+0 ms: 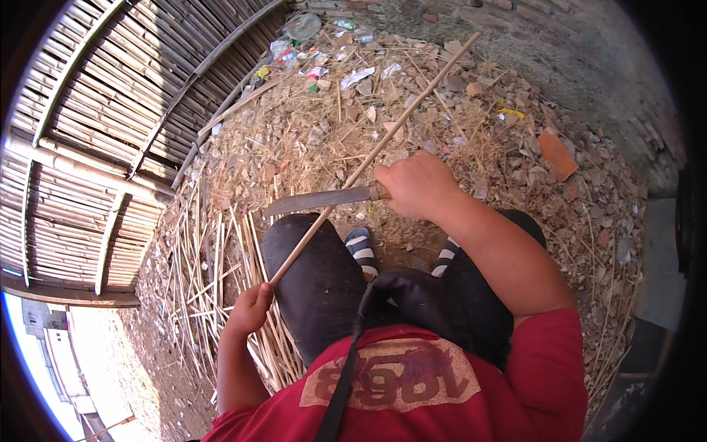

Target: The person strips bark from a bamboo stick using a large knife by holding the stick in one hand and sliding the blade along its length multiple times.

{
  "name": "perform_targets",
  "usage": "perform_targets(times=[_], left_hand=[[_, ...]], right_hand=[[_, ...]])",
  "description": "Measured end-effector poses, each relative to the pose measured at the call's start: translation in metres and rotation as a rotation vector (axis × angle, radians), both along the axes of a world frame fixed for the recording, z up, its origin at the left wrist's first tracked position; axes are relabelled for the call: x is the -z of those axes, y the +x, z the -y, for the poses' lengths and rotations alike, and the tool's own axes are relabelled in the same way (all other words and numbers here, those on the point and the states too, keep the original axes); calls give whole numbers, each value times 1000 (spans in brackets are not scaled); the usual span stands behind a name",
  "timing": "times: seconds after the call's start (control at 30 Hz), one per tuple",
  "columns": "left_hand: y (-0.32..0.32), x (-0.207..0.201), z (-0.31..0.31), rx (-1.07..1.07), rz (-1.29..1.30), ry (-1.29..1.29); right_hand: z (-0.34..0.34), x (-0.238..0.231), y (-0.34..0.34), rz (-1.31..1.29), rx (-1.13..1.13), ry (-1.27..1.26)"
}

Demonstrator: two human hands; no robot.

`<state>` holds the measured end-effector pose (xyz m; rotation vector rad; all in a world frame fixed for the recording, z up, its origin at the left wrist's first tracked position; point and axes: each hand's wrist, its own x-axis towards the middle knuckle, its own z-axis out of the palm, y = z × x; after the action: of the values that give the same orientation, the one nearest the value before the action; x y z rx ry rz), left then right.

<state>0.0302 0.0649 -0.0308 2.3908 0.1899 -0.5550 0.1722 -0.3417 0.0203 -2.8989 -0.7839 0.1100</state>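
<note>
My left hand (250, 308) is closed around the lower end of a long bamboo strip (401, 121), which slants up and away to the right past my knee. A large knife (320, 200) with a dark, slightly curved blade is gripped by its handle in my right hand (417, 184). The blade points left and crosses the strip just above my left knee. Whether its edge touches the strip, I cannot tell. Beside my left leg lies a loose pile of pale bamboo strips (215, 258).
Rubble and dry straw (324, 140) cover the ground, with litter (359, 77) farther off. A bamboo slat wall (96, 88) rises at the left. A brick wall (574, 59) stands at the far right. An orange tile piece (557, 155) lies right of my right hand.
</note>
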Motion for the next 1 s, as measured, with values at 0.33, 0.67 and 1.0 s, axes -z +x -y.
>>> perform_targets(times=[0.33, 0.67, 1.0], left_hand=[[-3, -8, 9, 86, 164, 189], [17, -9, -6, -44, -291, -194], [16, -5, -9, -17, -285, -171]], right_hand=[[56, 46, 47, -22, 516, 174], [49, 53, 45, -168, 333, 194], [25, 48, 32, -61, 121, 142]])
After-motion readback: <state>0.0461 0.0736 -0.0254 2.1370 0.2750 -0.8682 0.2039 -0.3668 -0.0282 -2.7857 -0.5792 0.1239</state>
